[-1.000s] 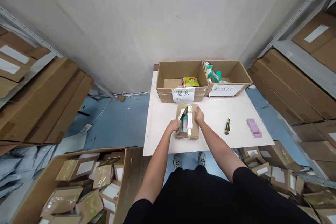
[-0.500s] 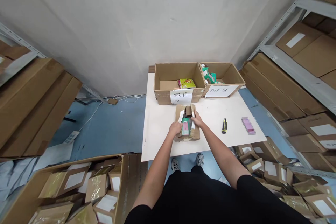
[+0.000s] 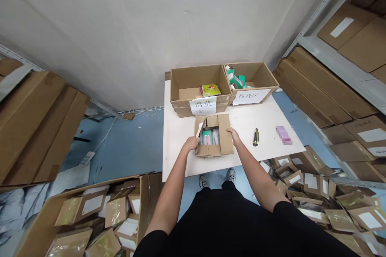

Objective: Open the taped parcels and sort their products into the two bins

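Note:
On the white table (image 3: 177,148) a small cardboard box (image 3: 208,151) lies with its flaps folded outward. Inside it are a green and pink packet (image 3: 207,137) and some pale wrapping. My left hand (image 3: 192,143) grips the left flap, its fingers closed on the cardboard. At the opposite side, my right hand (image 3: 233,135) is closed on the edge of the right flap. To the right of the box lies a yellow and black box cutter (image 3: 256,137), touched by neither hand.
Behind stand two larger labelled cartons: the left carton (image 3: 181,109) holds a yellow booklet (image 3: 210,90), the right carton (image 3: 268,93) green packets (image 3: 237,80). A blurred pink item (image 3: 284,135) lies at right. Parcels fill a big carton (image 3: 144,204) at lower left; more parcels (image 3: 313,196) lie lower right.
Both flaps have been spread wider, and my hands have moved apart. More of the box's inside now shows. The view has shifted slightly.

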